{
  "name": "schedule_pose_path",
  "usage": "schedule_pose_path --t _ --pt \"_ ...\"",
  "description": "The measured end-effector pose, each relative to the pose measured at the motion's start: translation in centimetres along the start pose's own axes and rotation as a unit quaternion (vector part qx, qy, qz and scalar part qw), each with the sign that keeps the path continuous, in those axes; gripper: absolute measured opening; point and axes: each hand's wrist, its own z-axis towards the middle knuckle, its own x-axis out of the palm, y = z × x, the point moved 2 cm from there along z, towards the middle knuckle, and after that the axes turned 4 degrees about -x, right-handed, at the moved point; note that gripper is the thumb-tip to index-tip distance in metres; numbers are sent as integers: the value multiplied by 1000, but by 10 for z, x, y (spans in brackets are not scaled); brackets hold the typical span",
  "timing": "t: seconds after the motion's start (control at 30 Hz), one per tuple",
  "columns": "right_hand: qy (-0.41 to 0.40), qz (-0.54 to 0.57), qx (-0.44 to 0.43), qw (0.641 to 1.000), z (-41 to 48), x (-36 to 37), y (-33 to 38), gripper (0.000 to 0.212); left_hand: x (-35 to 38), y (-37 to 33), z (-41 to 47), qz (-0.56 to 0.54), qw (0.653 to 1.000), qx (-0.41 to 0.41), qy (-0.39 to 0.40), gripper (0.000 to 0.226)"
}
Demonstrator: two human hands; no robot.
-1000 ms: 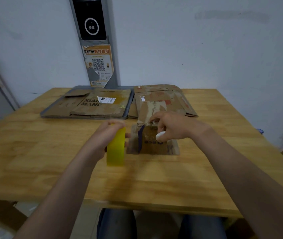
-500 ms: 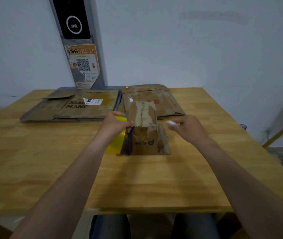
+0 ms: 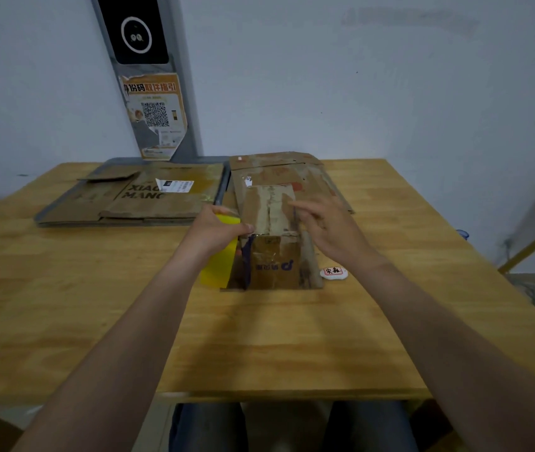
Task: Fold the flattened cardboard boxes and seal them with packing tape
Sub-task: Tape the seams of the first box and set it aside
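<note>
Taping step: left hand [image 3: 217,231] gripped yellow tape roll [image 3: 218,267] just beside small box [image 3: 274,265]; right hand [image 3: 329,228] hovered loose-fingered, empty. Next probably needs tape drawn along top seam.

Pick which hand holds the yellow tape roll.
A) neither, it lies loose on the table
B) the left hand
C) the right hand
B: the left hand grips the tape roll beside the box, while the right hand is open and holds nothing.
</note>
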Motion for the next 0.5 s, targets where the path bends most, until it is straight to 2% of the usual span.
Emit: schedule_pose_path --t 0.1,0.17,0.27,0.33,0.5 --pt "81 -21 -15 996 13 20 12 52 -2 -1 1 14 1000 14 -11 53" --pt "104 -69 -12 992 15 30 14 69 -2 -1 2 16 1000 19 -11 50" --pt "50 -167 -76 982 8 39 14 77 -4 2 4 15 1000 18 1 50" --pt "13 -183 -96 978 3 42 13 77 -4 3 5 14 1000 14 5 55" --pt "25 -224 -75 971 -1 49 16 91 -5 1 3 -3 1000 1 25 62"
